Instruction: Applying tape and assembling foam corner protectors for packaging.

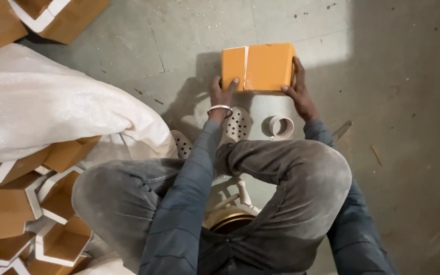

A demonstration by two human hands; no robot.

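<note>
1. The floor (393, 168) is carrying everything: grey concrete, lit at the top and shaded toward 3 o'clock.
2. A white sack (52, 109) is spreading over the 9 o'clock side, with a heap of orange boxes (21, 203) lying below it at 8 o'clock and more at the 11 o'clock corner.
3. The person is sitting with knees drawn up, both arms reaching toward 12 o'clock.
4. The box (258, 66), orange with a pale seam running down it left of its middle, is resting on the floor at 12 o'clock from the knees. Its long axis is running 9 to 3 o'clock, straight across between the two hands.
5. The left hand (222, 92), a metal bangle on its wrist, is gripping the box's near left corner, fingers clamped over the front face beside the seam.
6. The right hand (299, 90) is holding the right end, fingers lying up along that short side and pressed against it. Both hands are about equally near, one at each end.
7. A tape roll (280, 126) is lying on the floor at 6 o'clock from the box, near the right wrist but apart from it.
8. Two pale perforated shoes (238, 124) are showing under the left forearm.
</note>
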